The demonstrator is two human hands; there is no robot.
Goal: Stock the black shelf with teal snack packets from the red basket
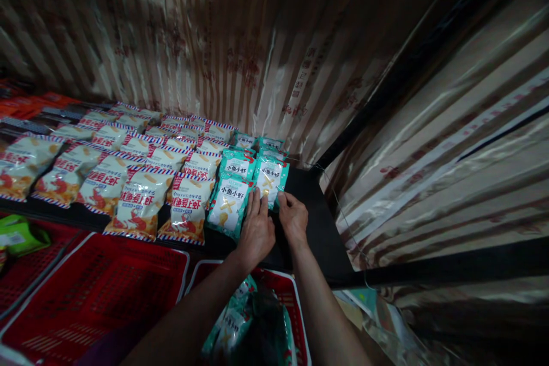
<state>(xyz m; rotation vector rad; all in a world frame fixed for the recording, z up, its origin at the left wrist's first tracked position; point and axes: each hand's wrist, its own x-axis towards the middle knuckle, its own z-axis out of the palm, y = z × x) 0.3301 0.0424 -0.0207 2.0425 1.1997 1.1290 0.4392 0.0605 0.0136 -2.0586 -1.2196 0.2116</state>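
Glossy, puffy teal packet [271, 172] on black shelf [319, 229], left hand [258, 231] with fingers outstretched against its edge, right hand [294, 218] with fingers bent at its corner, grip unclear, rippled curtain [240, 34] behind, latticed baskets [111, 269] below

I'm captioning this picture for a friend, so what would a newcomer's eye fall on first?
Probably the left hand and right hand at the lower end of a teal packet, toward the right of the black shelf. Next, the white-and-orange packets in rows to their left. The red baskets also stand out, in the foreground below the shelf.
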